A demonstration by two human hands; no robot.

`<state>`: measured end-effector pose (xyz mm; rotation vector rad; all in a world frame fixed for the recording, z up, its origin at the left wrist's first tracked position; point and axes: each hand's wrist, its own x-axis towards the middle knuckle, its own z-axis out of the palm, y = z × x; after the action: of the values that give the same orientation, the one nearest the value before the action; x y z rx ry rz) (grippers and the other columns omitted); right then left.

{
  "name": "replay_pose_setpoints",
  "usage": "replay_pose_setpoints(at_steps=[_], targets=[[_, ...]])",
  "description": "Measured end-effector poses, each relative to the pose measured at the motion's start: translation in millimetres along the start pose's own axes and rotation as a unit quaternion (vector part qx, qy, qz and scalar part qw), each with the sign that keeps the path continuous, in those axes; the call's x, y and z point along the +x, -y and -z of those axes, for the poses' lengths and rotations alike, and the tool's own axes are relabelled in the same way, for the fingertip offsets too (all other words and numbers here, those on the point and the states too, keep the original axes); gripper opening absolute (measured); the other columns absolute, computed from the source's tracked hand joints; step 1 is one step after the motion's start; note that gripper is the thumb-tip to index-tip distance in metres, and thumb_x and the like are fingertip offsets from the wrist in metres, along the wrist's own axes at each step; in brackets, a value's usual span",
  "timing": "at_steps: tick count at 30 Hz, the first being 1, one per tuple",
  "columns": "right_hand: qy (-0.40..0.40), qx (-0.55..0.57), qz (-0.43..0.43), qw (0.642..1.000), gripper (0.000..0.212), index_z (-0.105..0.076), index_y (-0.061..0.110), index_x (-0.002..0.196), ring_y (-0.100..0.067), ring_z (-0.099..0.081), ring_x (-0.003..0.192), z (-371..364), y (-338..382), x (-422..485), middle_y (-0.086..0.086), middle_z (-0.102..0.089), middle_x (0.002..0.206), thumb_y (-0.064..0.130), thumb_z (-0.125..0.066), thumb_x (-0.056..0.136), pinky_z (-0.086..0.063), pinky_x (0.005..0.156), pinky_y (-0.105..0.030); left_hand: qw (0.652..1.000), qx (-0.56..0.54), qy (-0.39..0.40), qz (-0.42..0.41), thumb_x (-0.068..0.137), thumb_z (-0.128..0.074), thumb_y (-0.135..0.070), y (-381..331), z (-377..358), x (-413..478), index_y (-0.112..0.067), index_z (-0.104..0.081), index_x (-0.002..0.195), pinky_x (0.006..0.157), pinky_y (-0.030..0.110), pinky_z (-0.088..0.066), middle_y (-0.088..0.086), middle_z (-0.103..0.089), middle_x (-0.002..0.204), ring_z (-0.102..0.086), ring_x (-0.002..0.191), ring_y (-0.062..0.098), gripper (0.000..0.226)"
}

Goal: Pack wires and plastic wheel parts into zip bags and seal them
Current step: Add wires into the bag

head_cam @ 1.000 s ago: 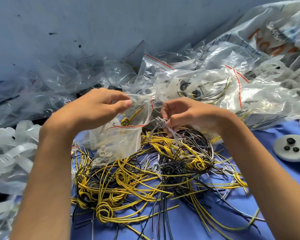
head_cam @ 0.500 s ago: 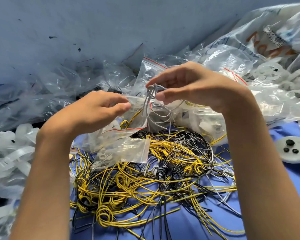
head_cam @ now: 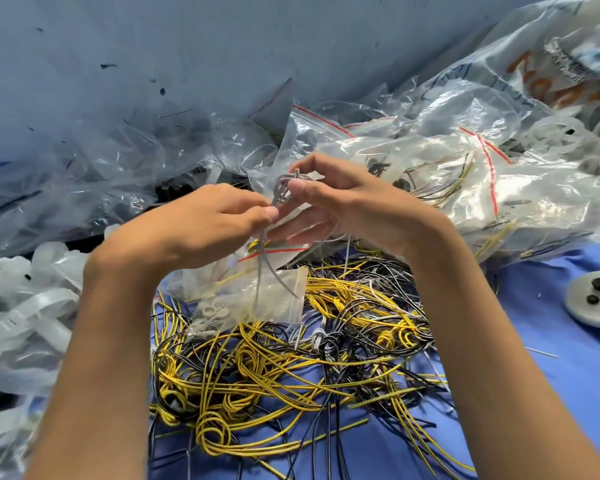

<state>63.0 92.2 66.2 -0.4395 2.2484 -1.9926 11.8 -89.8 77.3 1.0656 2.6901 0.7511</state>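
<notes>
Leftmost, white plastic strips (head_cam: 25, 317) lie heaped on the blue tabletop (head_cam: 551, 375). Next, the left hand (head_cam: 201, 230) pinches with curled fingers the mouth of a small zip bag (head_cam: 257, 299), held above the tangled wire pile (head_cam: 291, 368). Just beside it, the right hand (head_cam: 354, 209) pinches a knotted grey wire bundle (head_cam: 283, 188) between thumb and forefinger, the tails hanging down to the bag. Filled bags (head_cam: 465, 174) lie piled at the right.
</notes>
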Motion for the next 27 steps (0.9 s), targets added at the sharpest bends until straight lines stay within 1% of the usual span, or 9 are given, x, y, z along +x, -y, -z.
replay_pose_setpoints(at_steps=[5, 9, 11, 13, 16, 19, 22, 24, 27], targets=[[-0.017, 0.011, 0.007, 1.0, 0.003, -0.041, 0.012, 0.101, -0.026, -0.067, 0.092, -6.7, -3.1, 8.3, -0.012, -0.068, 0.092, 0.014, -0.04, 0.101, -0.055, 0.086, -0.047, 0.997, 0.073, -0.016, 0.009, 0.096, -0.046, -0.032, -0.5, -0.1, 0.0, -0.012, -0.062, 0.08, 0.071, 0.038, -0.043, 0.007, -0.058, 0.072, -0.051, 0.073, 0.025, 0.03], [-0.016, 0.062, 0.025, 0.998, 0.004, -0.041, 0.013, 0.096, -0.024, -0.069, 0.091, -3.8, -1.9, 8.1, -0.013, -0.07, 0.094, 0.013, -0.041, 0.1, -0.056, 0.083, -0.045, 1.0, 0.019, -0.021, 0.002, 0.092, -0.052, -0.037, 0.2, 3.9, -5.3, -0.038, -0.064, 0.076, 0.074, 0.029, -0.043, -0.014, -0.065, 0.073, -0.057, 0.076, 0.007, 0.02], [-0.022, 0.076, 0.037, 0.996, 0.005, -0.041, 0.013, 0.096, -0.025, -0.069, 0.088, -3.4, -1.8, 8.6, -0.013, -0.07, 0.094, 0.013, -0.041, 0.1, -0.056, 0.083, -0.045, 1.0, 0.0, 0.005, 0.014, 0.085, -0.053, -0.05, 0.4, 4.4, -7.1, -0.042, -0.068, 0.091, 0.084, 0.03, -0.046, -0.013, -0.07, 0.086, -0.062, 0.088, 0.007, 0.018], [-0.035, 0.094, 0.049, 0.994, 0.005, -0.041, 0.013, 0.097, -0.023, -0.07, 0.082, -3.8, -1.1, 9.6, -0.011, -0.067, 0.091, 0.014, -0.039, 0.101, -0.059, 0.077, -0.042, 0.999, -0.002, 0.04, 0.027, 0.075, -0.053, -0.058, 1.5, 5.6, -9.7, -0.046, -0.068, 0.103, 0.093, 0.028, -0.044, -0.016, -0.071, 0.099, -0.061, 0.099, 0.004, 0.034], [-0.068, 0.11, 0.058, 0.99, 0.004, -0.04, 0.015, 0.099, -0.018, -0.068, 0.067, -5.0, 1.7, 10.6, -0.012, -0.057, 0.09, 0.015, -0.038, 0.102, -0.06, 0.066, -0.038, 0.998, 0.018, 0.057, 0.037, 0.085, -0.061, -0.041, 6.6, 7.2, -11.6, -0.042, -0.067, 0.107, 0.102, 0.033, -0.042, -0.015, -0.068, 0.111, -0.059, 0.108, 0.007, 0.023], [-0.092, 0.038, 0.069, 0.993, 0.001, -0.044, 0.019, 0.1, -0.011, -0.056, 0.057, -5.8, 5.2, 8.8, -0.009, -0.053, 0.087, 0.018, -0.044, 0.099, -0.05, 0.049, -0.023, 0.998, 0.037, 0.034, 0.037, 0.087, -0.061, -0.017, 11.5, 7.1, -10.5, -0.035, -0.064, 0.113, 0.087, 0.024, -0.047, -0.013, -0.069, 0.099, -0.062, 0.098, 0.006, 0.032], [-0.084, -0.065, 0.07, 0.992, 0.006, -0.055, 0.015, 0.101, -0.011, -0.046, 0.057, -7.6, 7.6, 6.3, -0.009, -0.054, 0.082, 0.017, -0.053, 0.095, -0.037, 0.045, -0.016, 0.998, 0.052, -0.01, 0.02, 0.079, -0.067, -0.006, 12.5, 3.6, -7.1, -0.032, -0.061, 0.113, 0.078, 0.021, -0.046, -0.014, -0.065, 0.095, -0.061, 0.092, 0.007, 0.043], [-0.067, -0.122, 0.062, 0.988, 0.014, -0.061, 0.012, 0.106, -0.008, -0.045, 0.057, -8.7, 9.5, 4.4, -0.006, -0.057, 0.078, 0.016, -0.056, 0.093, -0.036, 0.049, -0.016, 0.998, 0.06, -0.026, 0.01, 0.073, -0.076, -0.012, 11.9, 0.9, -5.4, -0.03, -0.057, 0.111, 0.074, 0.018, -0.045, -0.011, -0.06, 0.096, -0.057, 0.089, 0.007, 0.047], [-0.027, -0.209, 0.044, 0.977, 0.024, -0.065, 0.013, 0.113, 0.009, -0.051, 0.054, -8.1, 11.2, 3.1, 0.021, -0.06, 0.062, 0.023, -0.059, 0.092, -0.037, 0.053, -0.007, 0.998, 0.058, -0.02, 0.007, 0.058, -0.084, -0.032, 10.6, -0.5, -4.0, -0.028, -0.052, 0.113, 0.082, 0.028, -0.047, -0.009, -0.054, 0.099, -0.054, 0.092, 0.007, 0.064]])
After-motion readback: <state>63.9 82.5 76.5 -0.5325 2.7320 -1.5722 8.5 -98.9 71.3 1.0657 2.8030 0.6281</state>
